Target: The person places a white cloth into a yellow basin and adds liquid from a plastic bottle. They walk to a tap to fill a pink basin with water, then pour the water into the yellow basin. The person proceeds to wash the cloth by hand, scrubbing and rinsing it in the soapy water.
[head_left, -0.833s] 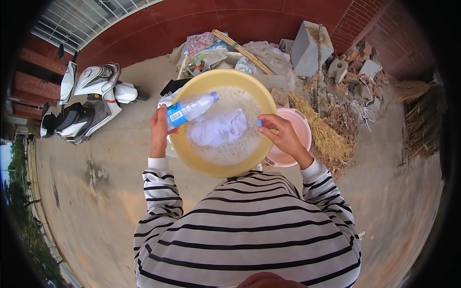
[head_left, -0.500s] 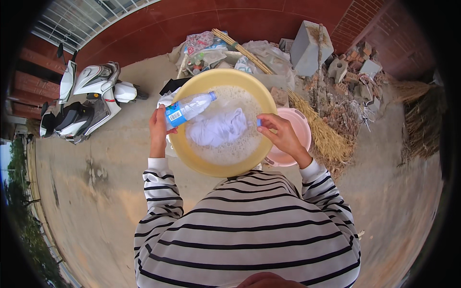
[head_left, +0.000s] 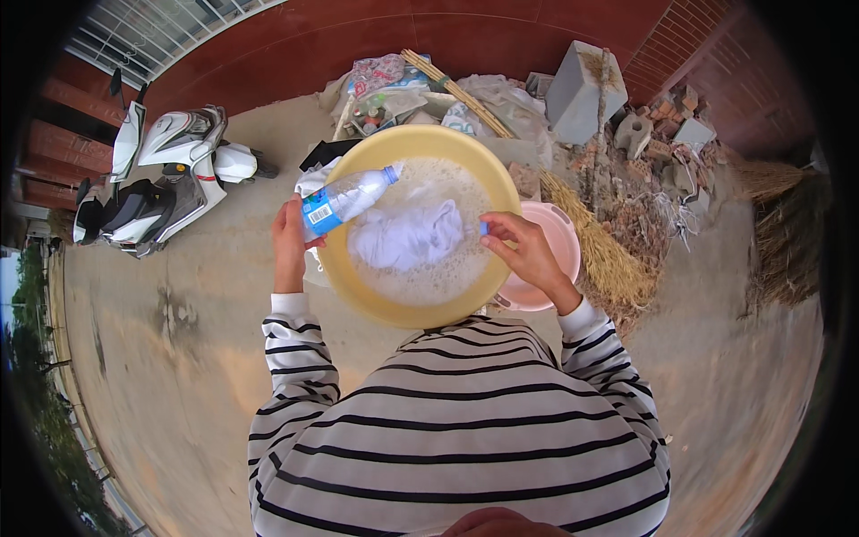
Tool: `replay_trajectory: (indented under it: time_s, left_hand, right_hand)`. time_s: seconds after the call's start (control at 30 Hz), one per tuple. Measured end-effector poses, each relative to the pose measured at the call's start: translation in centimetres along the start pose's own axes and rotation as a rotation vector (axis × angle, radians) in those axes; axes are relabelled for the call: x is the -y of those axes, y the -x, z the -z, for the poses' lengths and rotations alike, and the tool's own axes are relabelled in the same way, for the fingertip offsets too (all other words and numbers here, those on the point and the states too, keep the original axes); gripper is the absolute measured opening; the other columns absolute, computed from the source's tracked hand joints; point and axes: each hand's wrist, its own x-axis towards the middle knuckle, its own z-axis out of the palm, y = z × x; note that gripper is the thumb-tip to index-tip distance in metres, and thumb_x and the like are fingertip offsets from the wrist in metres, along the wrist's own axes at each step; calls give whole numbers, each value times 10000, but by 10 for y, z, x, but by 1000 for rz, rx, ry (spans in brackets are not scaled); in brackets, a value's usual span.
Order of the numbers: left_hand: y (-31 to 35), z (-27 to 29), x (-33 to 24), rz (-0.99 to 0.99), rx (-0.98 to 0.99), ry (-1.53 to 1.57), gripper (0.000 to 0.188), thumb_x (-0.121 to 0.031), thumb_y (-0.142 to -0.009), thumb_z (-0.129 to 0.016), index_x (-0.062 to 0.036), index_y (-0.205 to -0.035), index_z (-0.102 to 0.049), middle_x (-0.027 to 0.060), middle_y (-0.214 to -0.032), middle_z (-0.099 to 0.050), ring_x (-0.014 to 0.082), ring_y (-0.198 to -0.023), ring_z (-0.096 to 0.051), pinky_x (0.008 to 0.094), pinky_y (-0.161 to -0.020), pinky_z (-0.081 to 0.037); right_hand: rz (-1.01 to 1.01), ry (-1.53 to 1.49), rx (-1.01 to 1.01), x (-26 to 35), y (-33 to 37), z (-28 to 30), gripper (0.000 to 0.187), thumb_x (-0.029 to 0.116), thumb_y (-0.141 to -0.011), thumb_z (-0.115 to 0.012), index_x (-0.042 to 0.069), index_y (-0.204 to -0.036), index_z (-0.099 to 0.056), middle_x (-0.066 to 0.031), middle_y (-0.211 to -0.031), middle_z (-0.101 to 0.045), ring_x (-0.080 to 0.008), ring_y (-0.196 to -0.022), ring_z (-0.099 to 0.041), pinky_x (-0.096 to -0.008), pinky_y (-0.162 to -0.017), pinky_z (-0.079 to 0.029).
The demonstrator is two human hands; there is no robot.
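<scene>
My left hand [head_left: 289, 234] is closed around the lower part of a clear plastic bottle [head_left: 360, 190] with a blue label. The bottle tilts over the left side of a yellow basin [head_left: 407, 315], its uncapped-looking mouth toward the basin's middle. Soapy water [head_left: 438, 285] with foam fills the basin, and a white cloth [head_left: 407, 234] lies bunched in it. Over the basin's right rim, my right hand [head_left: 522, 251] pinches a small blue bottle cap [head_left: 484, 228] between thumb and fingers.
A pink basin [head_left: 550, 242] stands right of the yellow one, partly hidden by my right hand. Beyond it lie a straw broom [head_left: 608, 251] and brick rubble [head_left: 658, 148]. Bagged clutter [head_left: 380, 80] and a grey block [head_left: 583, 94] line the red wall. A white scooter [head_left: 170, 179] stands left.
The bottle has shifted slightly left with my left hand. My right hand stays almost in place with the cap; the view has shifted a little.
</scene>
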Motion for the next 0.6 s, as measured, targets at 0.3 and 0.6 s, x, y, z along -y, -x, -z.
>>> replay_trajectory:
  time_s: [0.3,0.6]
  left_hand:
    - [1,7,7,9,-20,0,505,-495,-962,-510,-10,-1049,-623,84,-750,-664,161,-535,-628,275,-422,-518]
    - [3,5,6,-33,-21,-58,483,-472,-973,-503,-9,-1047,-622,82,-742,-664,156,-535,-629,276,-422,-517]
  right_hand:
    - [-4,5,24,-1,-4,-2,323,131,-888,-706,43,-1184,-610,-111,-966,-670,-200,-854,-670,-316,-792,-553]
    - [-5,-7,31,-1,-6,-4,324,127,-887,-707,41,-1185,-612,-107,-983,-668,-191,-849,-668,-314,-789,-554]
